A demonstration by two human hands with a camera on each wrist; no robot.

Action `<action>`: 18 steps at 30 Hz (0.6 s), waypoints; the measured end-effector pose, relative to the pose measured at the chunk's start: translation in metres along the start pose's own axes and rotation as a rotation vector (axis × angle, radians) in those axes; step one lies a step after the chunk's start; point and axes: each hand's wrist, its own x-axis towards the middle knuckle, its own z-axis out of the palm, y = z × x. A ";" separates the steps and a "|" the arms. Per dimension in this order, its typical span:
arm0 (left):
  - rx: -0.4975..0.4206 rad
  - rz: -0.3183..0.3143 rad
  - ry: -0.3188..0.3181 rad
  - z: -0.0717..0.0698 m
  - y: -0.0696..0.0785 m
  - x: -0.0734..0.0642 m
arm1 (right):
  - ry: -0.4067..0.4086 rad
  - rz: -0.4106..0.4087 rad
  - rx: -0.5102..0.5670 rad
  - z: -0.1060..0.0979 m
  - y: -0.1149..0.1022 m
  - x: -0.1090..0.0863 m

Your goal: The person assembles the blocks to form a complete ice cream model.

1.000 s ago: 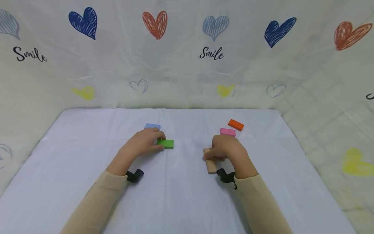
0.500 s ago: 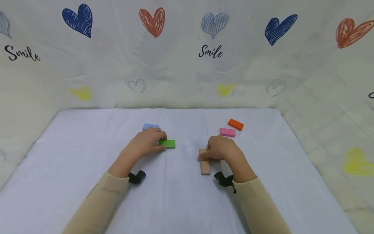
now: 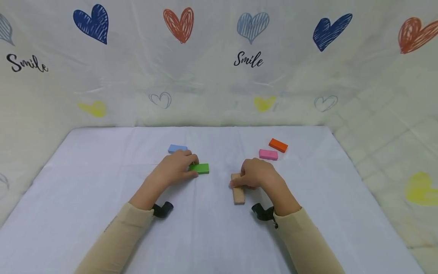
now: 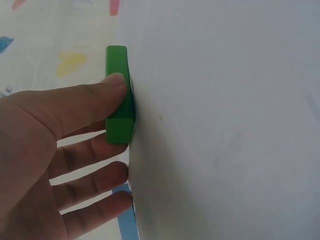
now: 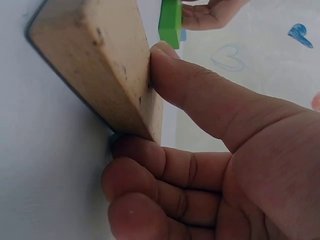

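Observation:
Between thumb and fingers my left hand [image 3: 176, 166] pinches a small green block [image 3: 202, 168] lying flat on the white cloth. In the left wrist view the thumb lies along one long side of the green block [image 4: 117, 57], the other fingers beyond it. My right hand [image 3: 258, 174] grips a plain wooden block [image 3: 238, 196], which points toward me. The right wrist view shows the thumb on the upper face of the wooden block [image 5: 95, 65], with curled fingers against its side. A light blue block [image 3: 177, 148] is partly hidden behind my left hand.
Beyond my right hand lie a pink block [image 3: 268, 154] and an orange block [image 3: 278, 145], close together. The white-covered table [image 3: 205, 236] ends at a back curtain [image 3: 208, 76] printed with hearts. Black wrist cameras sit at both cuffs.
My right hand has moved left with the wooden block, which now lies farther from the pink block and straighter. The left hand and green block shift slightly right.

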 end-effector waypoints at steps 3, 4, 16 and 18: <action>0.003 -0.008 -0.005 0.002 0.001 0.000 | 0.008 -0.019 -0.001 0.002 -0.002 -0.001; 0.003 -0.009 -0.006 0.002 0.001 0.000 | 0.012 -0.026 -0.001 0.003 -0.003 -0.001; 0.019 -0.010 0.003 0.001 0.005 -0.002 | 0.055 -0.054 -0.061 0.010 -0.009 0.003; 0.024 -0.011 0.004 0.000 0.005 -0.002 | 0.056 -0.048 -0.064 0.010 -0.010 0.004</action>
